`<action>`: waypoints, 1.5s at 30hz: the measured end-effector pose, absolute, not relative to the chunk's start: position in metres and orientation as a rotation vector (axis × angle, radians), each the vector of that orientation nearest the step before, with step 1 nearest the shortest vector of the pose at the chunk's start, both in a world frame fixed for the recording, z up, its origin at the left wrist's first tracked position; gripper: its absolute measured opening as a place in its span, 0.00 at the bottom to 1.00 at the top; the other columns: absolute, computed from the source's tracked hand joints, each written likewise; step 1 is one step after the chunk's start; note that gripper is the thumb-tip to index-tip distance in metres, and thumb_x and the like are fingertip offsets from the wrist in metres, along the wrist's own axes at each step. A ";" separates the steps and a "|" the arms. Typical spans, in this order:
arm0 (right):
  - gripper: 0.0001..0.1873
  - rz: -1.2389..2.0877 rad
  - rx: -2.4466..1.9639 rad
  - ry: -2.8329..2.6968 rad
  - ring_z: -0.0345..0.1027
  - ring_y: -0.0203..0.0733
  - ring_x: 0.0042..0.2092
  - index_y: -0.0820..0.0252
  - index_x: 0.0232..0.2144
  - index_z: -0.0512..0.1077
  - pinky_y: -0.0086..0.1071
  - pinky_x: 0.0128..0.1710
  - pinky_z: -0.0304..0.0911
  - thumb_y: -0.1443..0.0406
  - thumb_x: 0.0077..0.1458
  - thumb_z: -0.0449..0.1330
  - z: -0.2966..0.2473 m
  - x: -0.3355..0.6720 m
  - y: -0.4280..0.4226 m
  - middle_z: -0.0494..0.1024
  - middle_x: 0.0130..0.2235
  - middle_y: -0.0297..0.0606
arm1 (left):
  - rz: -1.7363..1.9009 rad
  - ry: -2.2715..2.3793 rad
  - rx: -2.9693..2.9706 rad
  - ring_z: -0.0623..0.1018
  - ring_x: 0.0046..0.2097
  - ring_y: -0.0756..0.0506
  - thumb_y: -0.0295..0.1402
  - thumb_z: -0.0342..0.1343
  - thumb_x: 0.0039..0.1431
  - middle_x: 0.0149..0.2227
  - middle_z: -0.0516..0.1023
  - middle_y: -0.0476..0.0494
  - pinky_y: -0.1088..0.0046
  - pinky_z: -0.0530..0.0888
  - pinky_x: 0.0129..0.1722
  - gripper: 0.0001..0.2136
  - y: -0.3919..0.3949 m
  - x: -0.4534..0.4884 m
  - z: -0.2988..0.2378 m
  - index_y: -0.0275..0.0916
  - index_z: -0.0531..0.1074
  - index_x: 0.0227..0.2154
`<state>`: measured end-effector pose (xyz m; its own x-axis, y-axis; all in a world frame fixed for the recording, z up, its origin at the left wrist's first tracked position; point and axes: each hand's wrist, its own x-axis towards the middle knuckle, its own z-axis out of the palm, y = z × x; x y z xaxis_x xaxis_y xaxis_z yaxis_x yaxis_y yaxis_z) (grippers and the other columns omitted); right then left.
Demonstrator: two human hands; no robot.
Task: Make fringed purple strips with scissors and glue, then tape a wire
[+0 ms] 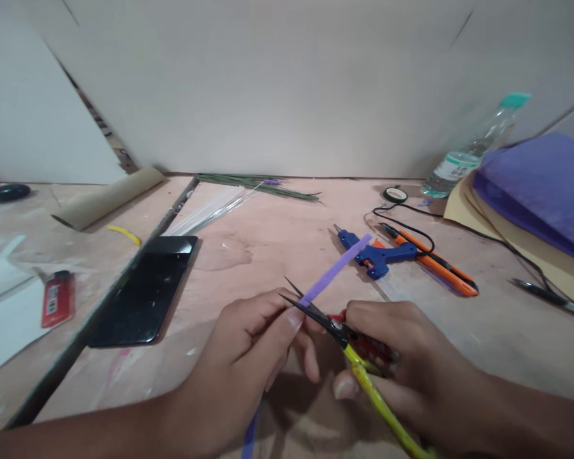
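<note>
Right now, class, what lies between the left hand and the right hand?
In the head view, the slightly open blades of the scissors, held in the right hand; the purple strip, pinched by the left hand, appears to pass between them.

There are two hands [258, 338] and one pair of scissors [352, 354] at lower centre; one phone [143, 293], one lighter [57, 299], one cardboard tube [112, 199] at left; one glue gun [387, 255], one cutter [454, 275], one pen [548, 295], one tape roll [395, 194], one bottle [459, 167] at right; green stems [242, 181], too bunched to count.
</note>
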<state>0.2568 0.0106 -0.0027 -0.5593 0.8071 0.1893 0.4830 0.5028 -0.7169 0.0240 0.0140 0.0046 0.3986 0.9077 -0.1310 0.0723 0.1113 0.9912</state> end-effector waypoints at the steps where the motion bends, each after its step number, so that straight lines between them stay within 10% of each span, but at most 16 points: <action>1: 0.27 0.863 -1.070 -2.231 0.58 0.31 0.27 0.59 0.26 0.65 0.28 0.27 0.52 0.48 0.70 0.63 -0.003 0.257 0.010 0.67 0.25 0.28 | 0.788 0.982 1.331 0.67 0.22 0.53 0.37 0.51 0.75 0.25 0.82 0.47 0.79 0.61 0.20 0.15 0.014 0.024 0.004 0.37 0.82 0.39; 45: 0.33 0.787 -1.093 -2.199 0.55 0.29 0.26 0.58 0.25 0.63 0.27 0.26 0.51 0.40 0.69 0.61 -0.008 0.253 0.012 0.64 0.24 0.25 | 0.785 0.963 1.235 0.65 0.20 0.54 0.41 0.55 0.74 0.24 0.83 0.47 0.80 0.60 0.20 0.15 0.015 0.022 -0.003 0.38 0.81 0.38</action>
